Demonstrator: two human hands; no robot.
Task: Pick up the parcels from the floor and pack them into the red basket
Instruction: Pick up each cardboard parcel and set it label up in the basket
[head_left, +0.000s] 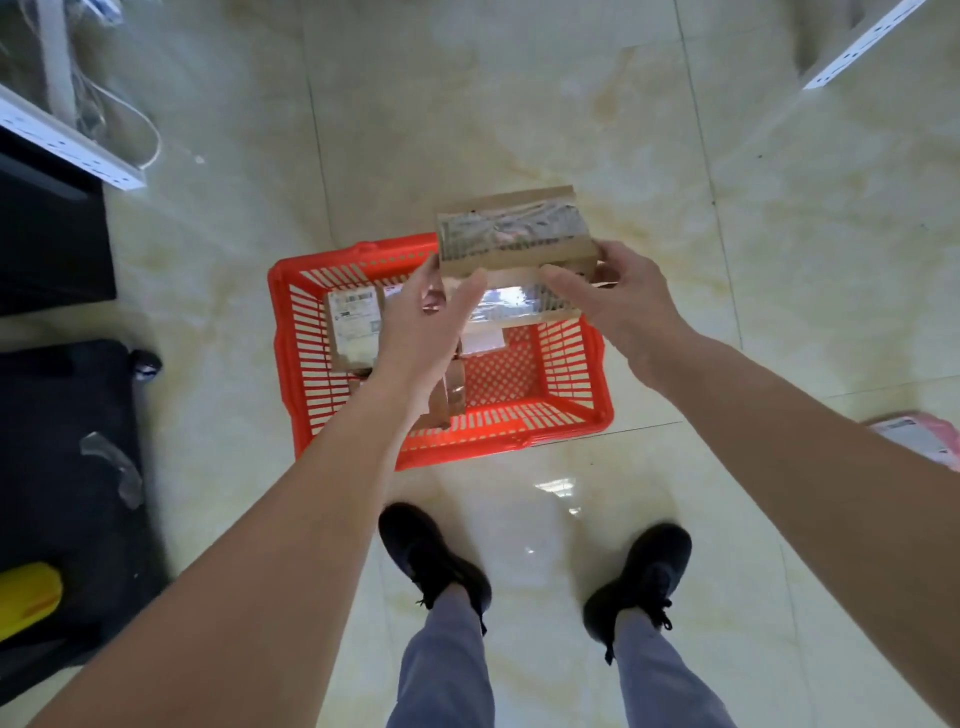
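Observation:
A brown cardboard parcel (511, 236) wrapped in clear tape hangs in the air above the far side of the red basket (597, 387). My left hand (421, 317) holds its left end and my right hand (608, 299) grips its right end, fingers curled round the edges. Inside the basket, at its left, lies a labelled cardboard parcel (350, 325). More brown parcels (452, 392) sit in the basket's middle, partly hidden by my left forearm. A pink parcel (922, 439) lies on the floor at the far right edge.
A black case (62, 467) with a yellow object (26, 597) lies on the floor at left. White shelf rails (67, 140) and a black unit stand at upper left, another rail (857, 47) at upper right. My feet (431, 556) stand on glossy tiles just before the basket.

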